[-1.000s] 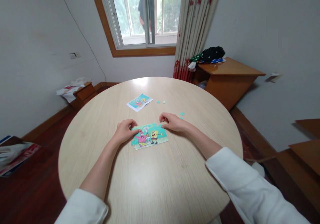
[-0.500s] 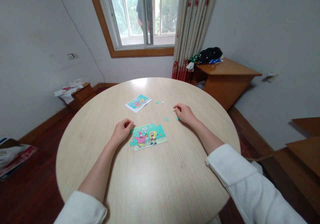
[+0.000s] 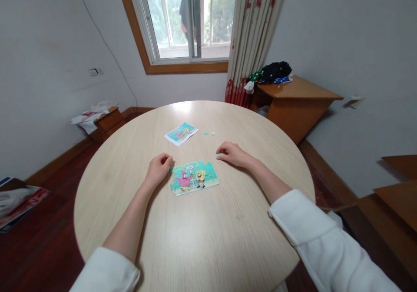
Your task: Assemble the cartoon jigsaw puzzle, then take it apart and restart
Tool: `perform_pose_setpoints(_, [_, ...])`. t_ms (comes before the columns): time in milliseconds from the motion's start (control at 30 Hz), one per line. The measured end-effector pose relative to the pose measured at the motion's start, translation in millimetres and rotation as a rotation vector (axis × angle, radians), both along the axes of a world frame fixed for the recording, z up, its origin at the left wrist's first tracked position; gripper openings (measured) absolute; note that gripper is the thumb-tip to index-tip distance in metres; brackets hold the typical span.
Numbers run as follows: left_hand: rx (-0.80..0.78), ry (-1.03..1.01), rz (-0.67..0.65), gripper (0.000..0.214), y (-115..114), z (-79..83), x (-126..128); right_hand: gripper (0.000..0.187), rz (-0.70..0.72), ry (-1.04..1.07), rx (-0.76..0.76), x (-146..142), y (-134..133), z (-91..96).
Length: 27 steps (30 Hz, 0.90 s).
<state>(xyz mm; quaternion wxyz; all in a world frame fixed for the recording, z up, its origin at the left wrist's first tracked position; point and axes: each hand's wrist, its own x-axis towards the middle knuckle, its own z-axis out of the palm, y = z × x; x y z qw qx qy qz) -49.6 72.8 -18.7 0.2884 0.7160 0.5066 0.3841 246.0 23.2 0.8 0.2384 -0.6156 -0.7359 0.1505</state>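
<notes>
A partly assembled cartoon jigsaw puzzle (image 3: 195,178) lies flat on the round table, its left edge and top right corner uneven. My left hand (image 3: 159,169) rests by the puzzle's upper left corner, fingers curled closed; whatever they hold, if anything, is hidden. To the right of the puzzle's top edge, my right hand (image 3: 232,154) has its thumb and fingertips closed around a small turquoise puzzle piece (image 3: 218,154). Two loose pieces, one turquoise (image 3: 206,133) and one paler (image 3: 213,133), lie farther back. Left of them is a printed reference picture (image 3: 181,133) with white borders.
The pale round wooden table (image 3: 202,240) fills the middle of the view. Behind it are a window (image 3: 187,22) and a patterned curtain (image 3: 252,31). A wooden desk (image 3: 302,87) with piled cloth stands back right, and a small wooden stand (image 3: 109,120) back left.
My right hand has moved left and slightly nearer, closing over the turquoise piece on the table. My left hand has stayed by the puzzle's corner.
</notes>
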Motion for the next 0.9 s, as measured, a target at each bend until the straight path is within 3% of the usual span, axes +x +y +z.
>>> perform_pose_setpoints(333, [-0.006,0.011,-0.01,0.029,-0.7,-0.4,-0.2,0.014,-0.035,0.061,-0.029,-2.5,-1.4,2.3])
perform_pose_setpoints(467, [0.0,0.018,-0.018,0.029,0.0,-1.4,-1.0,0.014,-0.003,0.2,-0.052,-5.7,-1.7,2.1])
perform_pose_setpoints(700, [-0.016,0.056,-0.058,0.028,0.1,-2.1,-1.8,0.005,-0.002,0.395,0.059,-17.2,2.0,-6.3])
perform_pose_setpoints(900, [-0.034,0.101,-0.059,0.025,-1.6,0.7,-0.1,0.009,0.025,0.695,-0.039,-42.1,4.1,-13.2])
